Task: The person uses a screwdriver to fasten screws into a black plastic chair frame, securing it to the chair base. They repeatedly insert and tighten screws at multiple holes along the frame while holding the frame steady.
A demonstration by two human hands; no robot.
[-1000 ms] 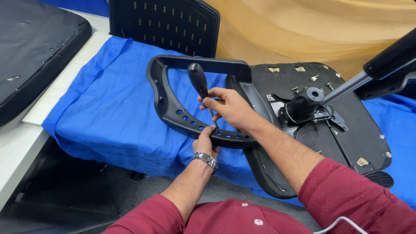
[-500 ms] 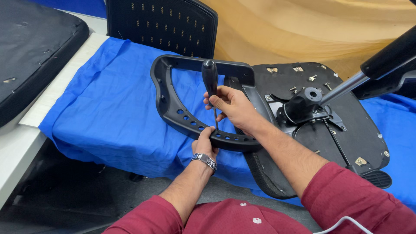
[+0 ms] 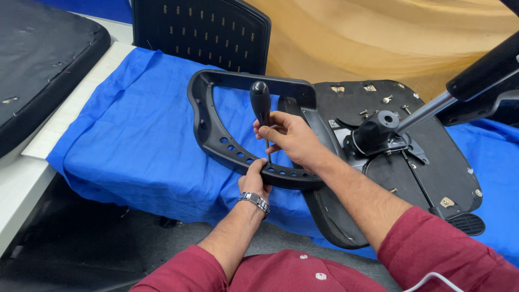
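**Screwdriver held upright on a chair armrest**

A blue cloth (image 3: pixel 124 140) covers the table (image 3: pixel 21 186), hanging over its near edge. On it, toward the right end, lies an upturned black chair seat (image 3: pixel 427 162) with its metal mechanism (image 3: pixel 378 130) facing up. A black armrest loop (image 3: pixel 216 130) is fixed to the seat's left side and lies flat on the cloth near the table's near edge. The right hand (image 3: pixel 289 138) has its fingers closed around a black-handled screwdriver (image 3: pixel 261 105), which stands upright with its tip on the loop's near bar. The left hand (image 3: pixel 254 178), a watch at its wrist, grips that near bar just beside the tip.
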